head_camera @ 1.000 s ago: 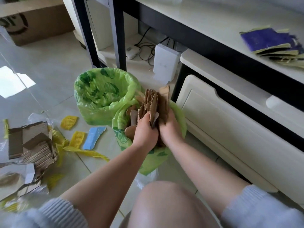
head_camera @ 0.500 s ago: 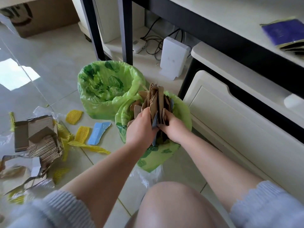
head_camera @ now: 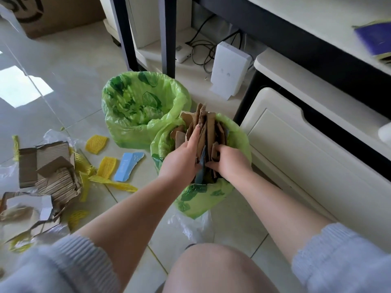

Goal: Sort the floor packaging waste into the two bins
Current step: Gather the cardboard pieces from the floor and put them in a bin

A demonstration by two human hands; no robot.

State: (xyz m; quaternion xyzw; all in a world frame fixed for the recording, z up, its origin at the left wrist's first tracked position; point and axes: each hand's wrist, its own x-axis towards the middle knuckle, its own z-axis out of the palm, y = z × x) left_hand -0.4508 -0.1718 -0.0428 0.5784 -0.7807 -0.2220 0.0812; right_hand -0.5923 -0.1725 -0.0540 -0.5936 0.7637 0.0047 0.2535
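Note:
Two bins lined with green leaf-print bags stand on the tiled floor. The far bin (head_camera: 118, 115) holds only a little clear plastic. The near bin (head_camera: 239, 142) is stuffed with upright brown cardboard pieces (head_camera: 209, 127). My left hand (head_camera: 182, 159) presses flat against the left side of the cardboard stack. My right hand (head_camera: 229, 159) grips the stack from the right, fingers curled into it. On the floor to the left lie torn cardboard (head_camera: 48, 172), yellow foam nets (head_camera: 96, 143) and a blue card piece (head_camera: 128, 166).
A white drawer cabinet (head_camera: 306, 157) stands close to the right of the near bin. Dark table legs (head_camera: 167, 34), a white router (head_camera: 229, 68) and cables are behind the bins. Clear plastic film (head_camera: 190, 225) lies at the near bin's base. My knee (head_camera: 215, 269) is at the bottom.
The cardboard stack has sunk lower into the near bin. Both hands have gone down with it, the left flattening against the stack's side.

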